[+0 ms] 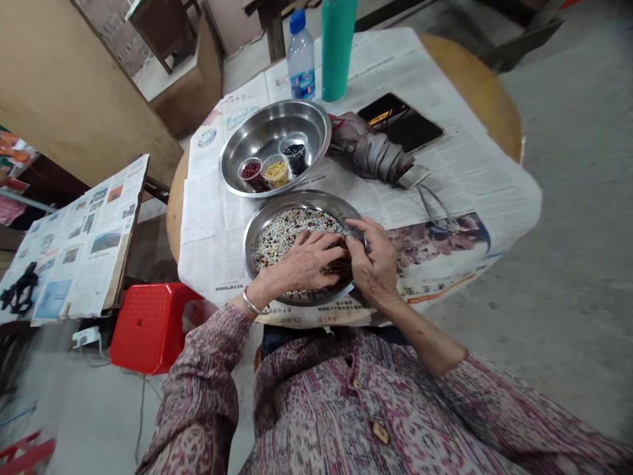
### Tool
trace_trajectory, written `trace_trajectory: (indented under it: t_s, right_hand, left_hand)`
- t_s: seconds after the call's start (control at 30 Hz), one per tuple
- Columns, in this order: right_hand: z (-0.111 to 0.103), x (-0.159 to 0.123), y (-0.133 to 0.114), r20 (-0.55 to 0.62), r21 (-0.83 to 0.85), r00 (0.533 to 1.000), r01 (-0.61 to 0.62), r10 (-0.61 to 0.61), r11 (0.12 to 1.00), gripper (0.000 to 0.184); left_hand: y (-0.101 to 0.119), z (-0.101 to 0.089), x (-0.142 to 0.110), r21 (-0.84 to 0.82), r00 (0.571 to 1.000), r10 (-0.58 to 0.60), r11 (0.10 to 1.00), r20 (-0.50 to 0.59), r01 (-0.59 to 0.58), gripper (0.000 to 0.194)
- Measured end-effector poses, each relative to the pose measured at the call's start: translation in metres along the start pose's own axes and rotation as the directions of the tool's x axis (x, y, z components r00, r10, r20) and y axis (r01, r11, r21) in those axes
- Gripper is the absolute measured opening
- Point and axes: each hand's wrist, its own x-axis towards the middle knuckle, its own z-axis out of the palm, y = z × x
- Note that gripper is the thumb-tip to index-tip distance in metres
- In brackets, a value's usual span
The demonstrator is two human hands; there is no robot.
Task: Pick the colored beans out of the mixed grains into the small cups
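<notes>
Left hand (301,264) and right hand (376,267) down in mixed grain (289,236)

Step at this moment, by judgement: direct hand work on the grain, inside the steel bowl (301,202). Left hand flat, palm down, fingers slightly spread over the grain. Right hand curled, fingertips near the bowl's right rim; grip on any grain impossible to confirm. Grain spread across the bowl floor, partly hidden under both hands.

Beyond the bowl: a second steel bowl (267,125) carrying three clear cups (277,173) of red, yellow and black grain. Past its far right side: a folded umbrella (370,150). Beneath it: newspaper (459,178) over a round wooden desk (475,86).

Next move, by judgement: care required at the rim, with grain lying close beneath the hands.
</notes>
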Motion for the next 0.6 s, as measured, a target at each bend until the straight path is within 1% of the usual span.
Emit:
trace_trajectory:
  t_s: [0.03,0.1,0.17,0.2,0.23,0.3,0.37,0.43,0.47,0.53,0.6]
  right_hand:
    - [-0.001,0.000,0.000,0.001,-0.003,1.000,0.004,-0.004,1.000,0.028]
    - [-0.001,0.000,0.000,0.007,-0.008,1.000,0.010,-0.010,1.000,0.028]
    - [-0.002,0.001,0.001,0.014,-0.008,1.000,0.019,-0.019,1.000,0.028]
    - [-0.002,0.001,0.001,0.016,-0.008,1.000,0.022,-0.022,1.000,0.028]
    - [-0.002,0.001,0.001,0.016,-0.009,1.000,0.024,-0.024,1.000,0.028]
    - [-0.002,0.000,0.001,0.014,-0.013,1.000,0.025,-0.025,1.000,0.028]
    - [-0.003,0.000,0.001,0.014,-0.018,1.000,0.023,-0.022,1.000,0.027]
    - [-0.003,0.000,0.002,0.019,-0.023,1.000,0.023,-0.022,0.999,0.026]
    - [-0.003,0.000,0.003,0.022,-0.026,1.000,0.023,-0.022,0.999,0.026]
    - [-0.003,0.000,0.004,0.027,-0.036,1.000,0.015,-0.014,0.999,0.026]
    - [-0.004,0.000,0.004,0.031,-0.046,1.000,0.000,0.001,0.999,0.028]
  left_hand:
    - [0.001,-0.001,0.002,0.023,1.000,0.018,1.000,0.021,-0.019,0.028]
    - [-0.001,-0.003,0.003,0.090,1.000,-0.012,0.996,0.026,0.009,0.020]
    - [-0.007,-0.006,-0.004,0.161,0.991,-0.130,0.978,-0.023,0.132,0.019]
    - [-0.010,-0.007,-0.010,0.186,0.976,-0.207,0.959,-0.062,0.216,0.019]
    - [-0.013,-0.008,-0.018,0.196,0.952,-0.287,0.933,-0.106,0.303,0.018]
    - [-0.018,-0.007,-0.035,0.178,0.888,-0.418,0.875,-0.190,0.450,0.018]
    - [-0.021,-0.004,-0.051,0.121,0.829,-0.498,0.834,-0.255,0.538,0.017]
    - [-0.021,-0.001,-0.065,0.045,0.793,-0.530,0.823,-0.301,0.567,0.015]
    - [-0.020,0.000,-0.070,0.005,0.787,-0.529,0.829,-0.318,0.559,0.013]
    - [-0.014,-0.001,-0.078,-0.075,0.793,-0.500,0.858,-0.347,0.508,0.009]
    - [-0.003,-0.005,-0.084,-0.151,0.799,-0.462,0.885,-0.384,0.439,0.005]
